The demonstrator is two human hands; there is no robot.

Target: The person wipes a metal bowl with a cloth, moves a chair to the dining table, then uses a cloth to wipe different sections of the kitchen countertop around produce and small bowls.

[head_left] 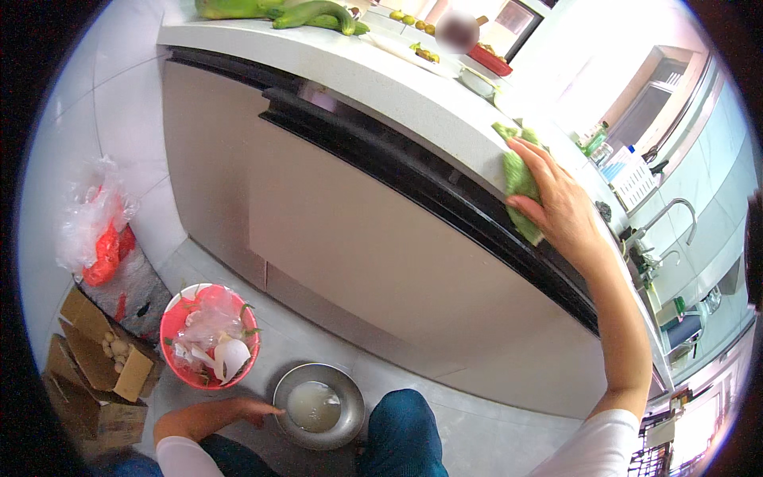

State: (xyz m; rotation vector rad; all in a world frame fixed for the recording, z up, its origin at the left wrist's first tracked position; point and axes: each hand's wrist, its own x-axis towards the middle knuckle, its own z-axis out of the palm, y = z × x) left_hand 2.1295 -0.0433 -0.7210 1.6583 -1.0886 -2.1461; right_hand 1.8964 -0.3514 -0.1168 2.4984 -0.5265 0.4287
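Observation:
My right hand presses a folded green cloth over the front edge of the white countertop. The cloth drapes from the top down to the dark strip under the counter. Low down, my left hand is stretched out with nothing in it, its fingertips at the left rim of a metal basin. Whether they touch the rim cannot be told. Cloudy liquid stands in the basin, which rests on the grey floor between the bin and my knee.
A lined bin holds plastic and eggshell-like scraps. Beside it are a cardboard box and a woven sack under plastic bags. Green gourds and a red tray lie on the counter; a faucet stands right.

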